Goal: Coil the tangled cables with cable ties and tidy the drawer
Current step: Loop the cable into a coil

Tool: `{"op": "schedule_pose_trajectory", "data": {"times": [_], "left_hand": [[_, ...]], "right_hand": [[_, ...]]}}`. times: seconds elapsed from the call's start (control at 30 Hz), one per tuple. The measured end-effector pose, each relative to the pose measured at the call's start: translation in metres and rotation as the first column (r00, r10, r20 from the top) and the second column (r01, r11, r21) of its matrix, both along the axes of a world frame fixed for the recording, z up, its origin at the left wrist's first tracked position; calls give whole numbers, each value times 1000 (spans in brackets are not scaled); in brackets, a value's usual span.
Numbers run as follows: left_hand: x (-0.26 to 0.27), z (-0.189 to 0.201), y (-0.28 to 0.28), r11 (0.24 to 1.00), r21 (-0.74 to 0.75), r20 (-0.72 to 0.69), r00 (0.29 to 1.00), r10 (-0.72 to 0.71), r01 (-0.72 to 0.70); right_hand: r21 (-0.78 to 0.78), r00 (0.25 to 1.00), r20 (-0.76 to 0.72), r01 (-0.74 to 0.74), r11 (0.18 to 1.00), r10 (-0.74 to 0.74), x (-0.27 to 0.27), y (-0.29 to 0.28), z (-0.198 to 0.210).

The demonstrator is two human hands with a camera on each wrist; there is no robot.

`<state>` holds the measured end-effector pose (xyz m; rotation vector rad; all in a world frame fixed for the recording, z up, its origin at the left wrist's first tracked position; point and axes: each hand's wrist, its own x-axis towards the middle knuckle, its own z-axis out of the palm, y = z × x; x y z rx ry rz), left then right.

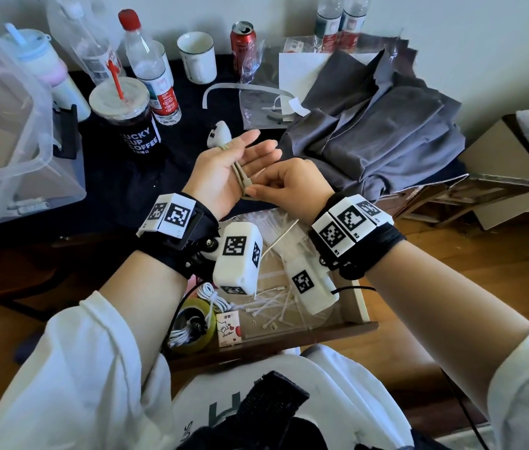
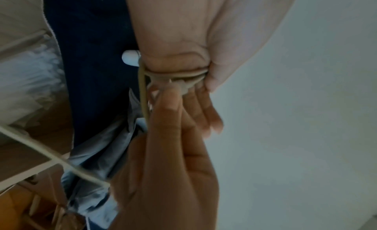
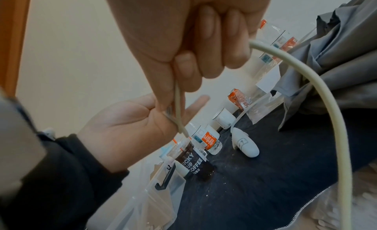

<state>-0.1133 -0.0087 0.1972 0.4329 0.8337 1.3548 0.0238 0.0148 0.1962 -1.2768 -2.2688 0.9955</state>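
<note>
We are holding our left hand (image 1: 224, 172) palm up with the fingers straight and relaxed, and a beige cable (image 1: 239, 170) is lying across the palm, looped near the base of the fingers. Our right hand (image 1: 292, 186), just beside it, is curling its fingers and pinching the cable's end between thumb and forefinger. In the right wrist view the cable (image 3: 318, 81) is arcing away past the curled fingers and running off the bottom edge, so we cannot see where it ends. The left wrist view is blurring the loops (image 2: 175, 74), and we cannot count them. Below our wrists, the open drawer (image 1: 362, 308) is holding loose white cable ties (image 1: 269, 308), partly hidden by the wrist cameras. Beyond our fingertips a coffee cup (image 1: 127, 121) is standing, with grey cloth (image 1: 380, 125) lying beyond the right hand.
</note>
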Motion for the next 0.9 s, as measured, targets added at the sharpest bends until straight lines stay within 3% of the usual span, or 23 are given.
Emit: {"op": "schedule_pose_trajectory", "data": {"times": [0.1,0.2,0.3,0.4,0.53,0.63,0.8,0.9], "left_hand": [[-9,3,5,994,16,26,993,112,-112],[-17,4,7,990,33,-12,990,139,-138],[-19,-3,4,999,30,-234,971,50,-44],[-16,-9,0,993,-14,-452,885,-112,118],[-3,-7,-8,935,-116,-443,825,-351,336],[3,-4,-14,899,-179,-486,758,-435,401],[2,-4,-16,770,-273,-213,744,-633,577],[1,-3,-20,727,-210,-172,707,-686,654]], "right_hand": [[-26,1000,11,28,999,-28,2,-4,-2],[-58,992,118,-38,998,45,2,-8,-1],[-39,978,151,-141,989,145,1,-10,6],[45,980,93,-179,983,175,2,-9,17],[114,997,-9,-80,990,82,6,2,22],[100,995,-95,31,994,-21,8,7,21],[122,975,-209,97,988,-70,13,8,17],[38,953,-288,108,993,-93,17,12,11]]}}
